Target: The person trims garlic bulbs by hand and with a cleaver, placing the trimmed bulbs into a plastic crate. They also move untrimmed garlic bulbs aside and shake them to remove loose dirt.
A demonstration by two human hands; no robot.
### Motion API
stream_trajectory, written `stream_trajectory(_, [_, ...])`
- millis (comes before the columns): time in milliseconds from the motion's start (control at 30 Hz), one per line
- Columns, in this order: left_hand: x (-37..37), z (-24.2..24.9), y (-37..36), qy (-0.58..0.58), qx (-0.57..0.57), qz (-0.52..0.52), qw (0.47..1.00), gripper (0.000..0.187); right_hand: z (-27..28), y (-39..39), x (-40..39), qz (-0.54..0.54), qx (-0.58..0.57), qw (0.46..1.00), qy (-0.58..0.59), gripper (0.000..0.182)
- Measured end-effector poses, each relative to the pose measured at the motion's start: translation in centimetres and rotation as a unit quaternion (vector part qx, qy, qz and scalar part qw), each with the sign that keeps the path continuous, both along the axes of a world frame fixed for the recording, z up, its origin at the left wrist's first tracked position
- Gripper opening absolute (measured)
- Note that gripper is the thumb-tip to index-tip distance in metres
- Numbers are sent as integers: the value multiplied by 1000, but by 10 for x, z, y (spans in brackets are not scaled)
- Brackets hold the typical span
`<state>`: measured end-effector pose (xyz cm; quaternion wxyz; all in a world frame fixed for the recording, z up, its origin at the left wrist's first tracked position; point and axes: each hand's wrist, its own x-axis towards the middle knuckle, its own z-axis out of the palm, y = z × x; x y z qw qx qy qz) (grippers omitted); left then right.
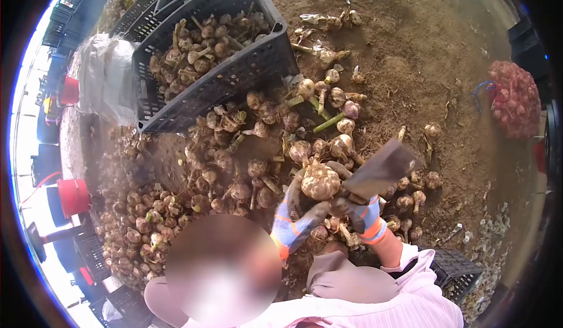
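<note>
My left hand, in a blue and orange work glove with dark, dirty fingers, is closed around a large garlic bulb with soil on it. My right hand, gloved alike, grips a broad-bladed knife. Its wide, dark blade points up and to the right, just beside the bulb. The knife's handle is mostly hidden by my fingers. Loose garlic bulbs with cut or trailing stems lie on the soil around both hands.
A black perforated crate full of garlic stands at the upper left. A heap of bulbs spreads at the left, with a red bucket beyond it. A red mesh sack sits at the right. Another black crate is at lower right.
</note>
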<state>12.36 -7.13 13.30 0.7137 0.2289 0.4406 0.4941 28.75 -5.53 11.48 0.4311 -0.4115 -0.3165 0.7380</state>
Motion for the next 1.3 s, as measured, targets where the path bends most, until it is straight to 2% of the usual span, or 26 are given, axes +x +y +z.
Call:
stream_trajectory(33, [-1,-18,-6,-1,-38,-11,999,76,-18,-16,4,0,90,991,-100,36])
stream_trajectory(100, [-1,-17,-2,-3,-74,-18,997,77,-9,-18,3,17,265,938,-223,29])
stream_trajectory(200, [-5,-10,-4,18,-37,25,999,76,19,-16,17,91,232,939,-238,27])
stream_trajectory(233, [-11,-22,-10,46,20,-16,999,76,21,-21,23,89,110,955,-261,24])
stream_trajectory(267, [-15,-31,-13,72,76,-56,993,76,18,-21,23,26,180,926,-330,25])
stream_trajectory(300, [-18,-39,-14,195,86,-133,968,76,23,-18,29,81,251,878,-398,28])
stream_trajectory(333, [-18,-41,-24,194,83,-136,968,76,32,-11,34,136,319,818,-460,31])
stream_trajectory(400, [-16,-39,-30,112,45,-126,985,73,46,-10,29,249,355,745,-507,40])
stream_trajectory(467, [-16,-41,-38,18,-6,-98,995,70,50,-13,25,283,380,710,-521,48])
stream_trajectory(567, [-17,-49,-47,-59,-48,-65,995,66,56,-15,21,326,352,705,-522,52])
stream_trajectory(733, [-15,-55,-56,-73,-65,-75,992,58,48,-18,26,292,358,714,-526,50])
stream_trajectory(800, [-15,-48,-56,-37,-54,-109,992,55,40,-16,30,244,366,753,-490,46])
stream_trajectory(867, [-16,-29,-48,46,-3,-160,986,52,16,-13,41,212,360,742,-525,29])
stream_trajectory(933, [-20,-4,-40,183,154,-198,951,49,-39,-12,74,87,113,767,-625,19])
stream_trajectory(1000, [-15,2,-39,149,229,-125,954,62,-11,-13,70,-28,78,873,-481,11])
stream_trajectory(1067, [-16,-17,-34,132,153,-154,967,77,-2,-22,49,-49,-11,972,-230,17])
stream_trajectory(1100, [-15,-19,-27,125,114,-167,971,84,4,-25,38,-66,-68,989,-111,20])
stream_trajectory(1133, [-9,-18,-26,253,219,-150,930,88,20,-26,32,-13,-66,995,-75,24])
stream_trajectory(1167, [-1,-9,-20,389,302,-109,864,91,22,-25,29,14,-103,993,-60,31])
stream_trajectory(1200, [-3,8,-15,494,291,-157,804,93,24,-23,28,41,-138,989,-44,39])
stream_trajectory(1233, [-6,8,-20,482,274,-197,808,93,18,-22,26,45,-83,995,-44,41])
stream_trajectory(1267, [-7,8,-23,471,257,-235,810,94,18,-21,26,47,-78,995,-44,41])
stream_trajectory(1300, [-6,18,-18,371,230,-212,875,85,18,-23,25,66,22,992,-105,41])
